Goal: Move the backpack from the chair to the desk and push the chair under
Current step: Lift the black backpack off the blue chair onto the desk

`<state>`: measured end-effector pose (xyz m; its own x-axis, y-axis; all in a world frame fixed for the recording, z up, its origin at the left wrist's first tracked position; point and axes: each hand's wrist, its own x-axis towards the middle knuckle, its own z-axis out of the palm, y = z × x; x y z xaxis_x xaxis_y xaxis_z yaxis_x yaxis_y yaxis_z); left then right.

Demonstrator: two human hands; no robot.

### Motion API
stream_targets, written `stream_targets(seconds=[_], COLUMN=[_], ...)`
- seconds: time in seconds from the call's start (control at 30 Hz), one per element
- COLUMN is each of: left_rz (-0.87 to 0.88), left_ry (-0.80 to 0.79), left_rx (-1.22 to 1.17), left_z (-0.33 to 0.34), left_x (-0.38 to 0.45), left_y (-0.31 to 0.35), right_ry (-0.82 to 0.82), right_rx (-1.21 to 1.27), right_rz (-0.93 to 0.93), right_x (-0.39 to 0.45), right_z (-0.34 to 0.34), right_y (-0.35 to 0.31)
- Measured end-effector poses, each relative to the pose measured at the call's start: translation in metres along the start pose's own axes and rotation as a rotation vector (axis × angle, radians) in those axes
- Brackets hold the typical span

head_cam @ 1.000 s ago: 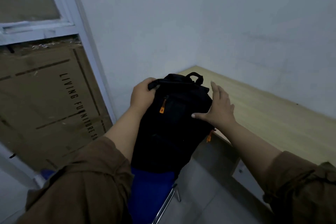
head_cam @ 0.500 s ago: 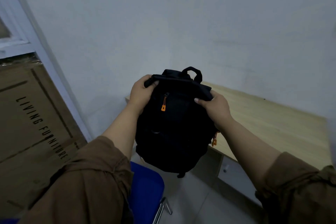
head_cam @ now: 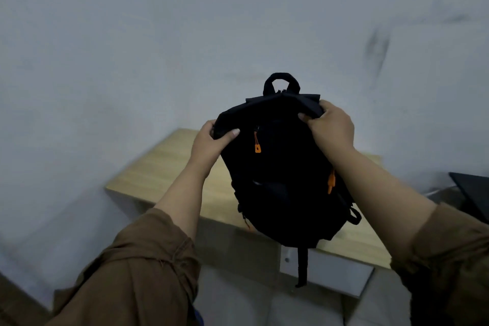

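A black backpack (head_cam: 284, 180) with orange zipper pulls hangs in the air over the light wooden desk (head_cam: 164, 174), its bottom strap dangling past the desk's front edge. My left hand (head_cam: 209, 145) grips its upper left corner. My right hand (head_cam: 329, 130) grips its upper right corner. The carry loop stands up at the top. Only a sliver of blue, which may be the chair (head_cam: 198, 316), shows at the bottom edge behind my left sleeve.
The desk stands against a pale grey wall. A white drawer front (head_cam: 328, 270) sits under its right part. A dark flat object (head_cam: 473, 193) lies at the far right. Tiled floor is below.
The backpack has been lifted off the blue chair and carried right, over the desk. The view has turned right, so the cardboard box and most of the chair have left it.
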<state>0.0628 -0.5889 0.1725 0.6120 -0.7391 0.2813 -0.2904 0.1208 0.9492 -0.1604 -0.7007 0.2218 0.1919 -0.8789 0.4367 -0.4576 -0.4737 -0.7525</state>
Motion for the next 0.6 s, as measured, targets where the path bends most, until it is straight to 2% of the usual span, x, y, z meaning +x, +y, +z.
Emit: stream_targets(seconds=[0.13, 0.3, 0.47, 0.6], left_rz=[-0.025, -0.003, -0.071, -0.120], left_ry=[-0.135, -0.196, -0.249, -0.233], left_rx=[0.021, -0.039, -0.008, 0.045], left_z=[0.045, 0.120, 0.195, 0.251], left_x=[0.020, 0.056, 0.096, 0.126], left_y=[-0.012, -0.015, -0.041, -0.068], right_ry=[0.038, 0.047, -0.045, -0.135], right_rx=[-0.033, -0.079, -0.055, -0.019], right_rz=[0.028, 0.081, 0.175, 0.258], right_x=[0.025, 0.069, 0.124, 0.171], right_z=[-0.027, -0.057, -0.067, -0.058], right_y=[0.022, 0.067, 0.140, 0.202])
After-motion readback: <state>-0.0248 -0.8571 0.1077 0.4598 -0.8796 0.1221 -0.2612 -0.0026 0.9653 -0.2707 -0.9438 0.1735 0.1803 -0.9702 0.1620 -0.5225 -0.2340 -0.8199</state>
